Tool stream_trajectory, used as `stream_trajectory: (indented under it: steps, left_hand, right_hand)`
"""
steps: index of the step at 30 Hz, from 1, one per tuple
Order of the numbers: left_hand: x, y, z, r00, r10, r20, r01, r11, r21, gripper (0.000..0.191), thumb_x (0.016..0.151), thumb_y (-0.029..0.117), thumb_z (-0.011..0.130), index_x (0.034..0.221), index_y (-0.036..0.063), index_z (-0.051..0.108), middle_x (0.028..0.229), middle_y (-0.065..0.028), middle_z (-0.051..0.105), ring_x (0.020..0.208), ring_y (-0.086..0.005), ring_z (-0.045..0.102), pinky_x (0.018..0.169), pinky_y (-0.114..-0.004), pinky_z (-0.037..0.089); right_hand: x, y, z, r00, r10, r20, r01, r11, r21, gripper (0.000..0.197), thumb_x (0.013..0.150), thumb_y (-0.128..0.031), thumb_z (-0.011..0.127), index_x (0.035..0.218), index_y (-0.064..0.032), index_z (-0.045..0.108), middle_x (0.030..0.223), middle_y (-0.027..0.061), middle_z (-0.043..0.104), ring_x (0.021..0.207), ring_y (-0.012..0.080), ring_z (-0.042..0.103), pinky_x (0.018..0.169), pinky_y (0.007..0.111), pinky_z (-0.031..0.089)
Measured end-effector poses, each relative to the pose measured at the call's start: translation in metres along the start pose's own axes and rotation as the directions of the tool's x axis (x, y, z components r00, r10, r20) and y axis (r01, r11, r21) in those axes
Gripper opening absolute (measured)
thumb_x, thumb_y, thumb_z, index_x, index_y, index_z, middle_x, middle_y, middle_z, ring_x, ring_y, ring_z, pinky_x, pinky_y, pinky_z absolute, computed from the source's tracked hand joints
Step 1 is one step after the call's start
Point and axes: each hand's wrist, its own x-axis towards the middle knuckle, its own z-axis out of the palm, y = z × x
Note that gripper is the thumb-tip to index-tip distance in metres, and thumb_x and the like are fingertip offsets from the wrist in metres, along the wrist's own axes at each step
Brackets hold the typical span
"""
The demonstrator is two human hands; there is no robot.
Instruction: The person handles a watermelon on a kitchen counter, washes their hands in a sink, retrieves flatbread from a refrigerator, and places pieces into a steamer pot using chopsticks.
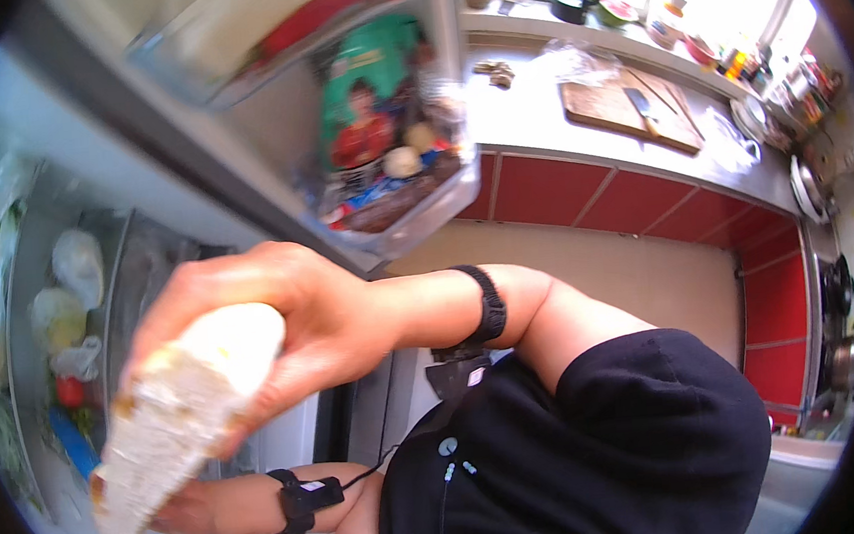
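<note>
My right hand (281, 324) is closed around a large pale, tapering food item (175, 415), smooth and white at its thick end and rough lower down; its exact kind cannot be told. My left hand (187, 512) is lower, close behind the narrow end, with its fingers mostly hidden, so whether it touches the item is unclear. Both hands are in front of an open refrigerator. On its shelves (19, 299) lie bagged produce (77, 268), a red item (70, 391) and a long blue thing (72, 445).
The fridge door's clear bin (438, 217) holds a green package (368, 46) and white round items (402, 162). Beyond a red-fronted counter (541, 186), a wooden cutting board (587, 107) bears a knife (640, 107). A plastic bag (576, 59) lies beside it.
</note>
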Motion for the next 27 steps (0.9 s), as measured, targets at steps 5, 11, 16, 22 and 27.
stream_trajectory:
  steps: [5, 11, 16, 22, 27]
  left_hand:
    - [-0.045, 0.047, 0.119, 0.971, -0.057, 0.232, 0.156, 0.889, -0.432, 0.033, 0.088, 0.024, 0.051, 0.111, 0.0019, 0.04, 0.11, -0.026, 0.05, 0.1, -0.0329, 0.054, 0.082, -0.044, 0.049]
    - [-0.112, 0.07, 0.246, 0.868, -0.372, 0.329, 0.474, 0.819, -0.324, 0.057, 0.075, 0.019, 0.07, 0.119, -0.002, 0.041, 0.117, -0.0197, 0.049, 0.107, -0.03, 0.051, 0.094, -0.042, 0.041]
    - [-0.169, 0.069, 0.409, 0.36, -0.589, 0.724, 0.933, 0.217, -0.287, 0.041, 0.086, 0.003, 0.053, 0.125, 0.0028, 0.04, 0.122, -0.0123, 0.049, 0.112, -0.0247, 0.05, 0.092, -0.039, 0.043]
    - [-0.25, 0.056, 0.556, -0.004, -0.525, 0.851, 0.991, -0.116, -0.067, 0.038, 0.087, 0.008, 0.054, 0.123, 0.0051, 0.041, 0.117, -0.0096, 0.054, 0.104, -0.0208, 0.056, 0.087, -0.036, 0.049]
    - [-0.301, 0.008, 0.628, -0.121, -0.501, 0.857, 0.979, -0.204, 0.019, 0.035, 0.089, 0.01, 0.051, 0.123, 0.0058, 0.043, 0.118, -0.0108, 0.054, 0.106, -0.0226, 0.055, 0.086, -0.037, 0.05]
  right_hand:
    - [-0.04, -0.111, -0.069, 0.995, 0.039, 0.092, -0.034, 0.998, -0.056, 0.046, 0.068, -0.015, 0.078, 0.107, -0.0024, 0.057, 0.101, 0.0068, 0.061, 0.094, 0.0157, 0.059, 0.078, 0.028, 0.047]
    - [-0.107, -0.236, -0.166, 0.929, 0.263, -0.261, -0.296, 0.95, -0.098, 0.044, 0.077, -0.013, 0.071, 0.114, -0.0017, 0.051, 0.107, 0.0036, 0.058, 0.1, 0.0103, 0.052, 0.085, 0.028, 0.044]
    - [-0.179, -0.326, -0.265, 0.641, 0.489, -0.592, -0.652, 0.754, -0.083, 0.034, 0.086, -0.023, 0.061, 0.111, -0.0011, 0.054, 0.096, 0.0029, 0.063, 0.09, 0.0105, 0.058, 0.079, 0.025, 0.048]
    - [-0.272, -0.407, -0.369, 0.241, 0.471, -0.849, -0.933, 0.352, -0.07, 0.057, 0.089, -0.043, 0.052, 0.127, -0.0021, 0.043, 0.116, 0.0074, 0.054, 0.108, 0.0125, 0.048, 0.09, 0.027, 0.039]
    - [-0.356, -0.437, -0.441, 0.192, 0.277, -0.942, -0.904, 0.423, -0.059, 0.047, 0.088, -0.04, 0.053, 0.117, -0.0027, 0.05, 0.107, 0.0096, 0.058, 0.1, 0.0172, 0.054, 0.086, 0.03, 0.043]
